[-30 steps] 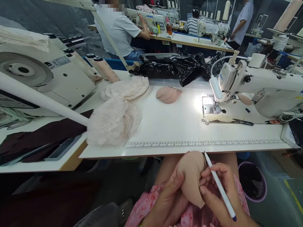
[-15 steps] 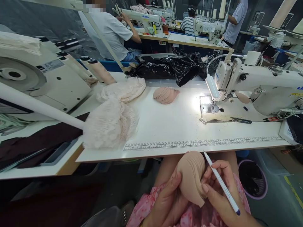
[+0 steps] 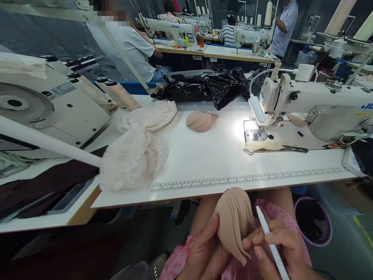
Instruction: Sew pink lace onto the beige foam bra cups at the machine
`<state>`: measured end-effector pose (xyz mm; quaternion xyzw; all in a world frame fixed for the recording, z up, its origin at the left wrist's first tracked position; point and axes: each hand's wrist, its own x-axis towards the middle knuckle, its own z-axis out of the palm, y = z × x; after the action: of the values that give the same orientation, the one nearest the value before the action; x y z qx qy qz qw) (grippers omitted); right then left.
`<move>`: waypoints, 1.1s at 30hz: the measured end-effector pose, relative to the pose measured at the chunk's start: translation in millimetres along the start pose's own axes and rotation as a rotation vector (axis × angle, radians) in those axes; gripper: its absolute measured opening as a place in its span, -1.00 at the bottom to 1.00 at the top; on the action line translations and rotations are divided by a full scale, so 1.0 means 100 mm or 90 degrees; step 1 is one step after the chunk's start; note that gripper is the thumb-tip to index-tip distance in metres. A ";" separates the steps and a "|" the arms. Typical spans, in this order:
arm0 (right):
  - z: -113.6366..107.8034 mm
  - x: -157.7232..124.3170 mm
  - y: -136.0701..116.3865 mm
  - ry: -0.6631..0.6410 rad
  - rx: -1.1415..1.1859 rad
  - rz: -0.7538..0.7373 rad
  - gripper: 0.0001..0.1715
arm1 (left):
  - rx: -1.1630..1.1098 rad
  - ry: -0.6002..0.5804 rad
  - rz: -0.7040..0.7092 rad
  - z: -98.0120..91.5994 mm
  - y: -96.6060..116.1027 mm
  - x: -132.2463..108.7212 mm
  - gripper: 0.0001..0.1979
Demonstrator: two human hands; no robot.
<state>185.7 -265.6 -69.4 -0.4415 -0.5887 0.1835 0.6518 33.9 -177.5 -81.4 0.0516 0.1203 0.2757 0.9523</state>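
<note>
A fanned stack of beige, teardrop-shaped fabric pieces (image 3: pixel 234 221) is held over the lap by my left hand (image 3: pixel 205 245), thumb on the near face and fingers behind. My right hand (image 3: pixel 281 245) is closed around a white marker pen (image 3: pixel 272 243), its pale upper end pointing up and away. Fingertips of the right hand touch the lower right edge of the stack. Another fanned pile of similar pinkish-beige pieces (image 3: pixel 201 121) lies on the white sewing table (image 3: pixel 210 155).
A sewing machine (image 3: pixel 314 101) with a lit lamp stands at the right, black thread snips (image 3: pixel 295 149) before it. White lace fabric (image 3: pixel 128 159) covers the table's left part. A black plastic bag (image 3: pixel 204 89) lies behind, and a purple bin (image 3: pixel 314 221) is below right. Co-workers sit farther back.
My right hand has turned the pen and shifted its upper end slightly down and right. The stack is fanned out more. The whole view has shifted a little.
</note>
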 end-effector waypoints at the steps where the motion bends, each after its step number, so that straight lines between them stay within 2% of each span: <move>1: 0.00 0.01 0.00 0.003 -0.001 -0.012 -0.32 | -0.003 -0.001 -0.001 -0.01 0.00 0.00 -0.62; 4: 0.01 0.03 0.00 0.027 0.011 -0.029 -0.38 | -0.011 -0.019 -0.029 -0.02 0.00 0.00 -0.56; 10: 0.09 0.00 0.05 0.123 0.139 0.086 -0.60 | -0.019 -0.020 -0.030 -0.01 0.02 0.02 -0.52; 12: 0.09 -0.02 0.04 0.117 0.158 0.088 -0.62 | -0.020 -0.026 -0.035 0.00 0.03 0.02 -0.52; 20: -0.01 0.02 -0.01 -0.008 0.100 -0.027 -0.47 | -0.031 -0.047 -0.007 0.00 0.08 -0.01 -0.60; 27: 0.06 0.04 0.03 0.034 0.087 0.010 -0.36 | -0.032 -0.119 -0.028 0.06 0.06 0.00 -0.55; 33: 0.05 0.05 0.03 0.034 0.054 0.012 -0.31 | -0.044 -0.134 -0.005 -0.04 0.08 0.01 -0.53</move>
<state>183.5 -258.3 -68.9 -0.4237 -0.5586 0.2022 0.6837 30.2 -170.3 -84.0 0.0468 0.0101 0.2693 0.9619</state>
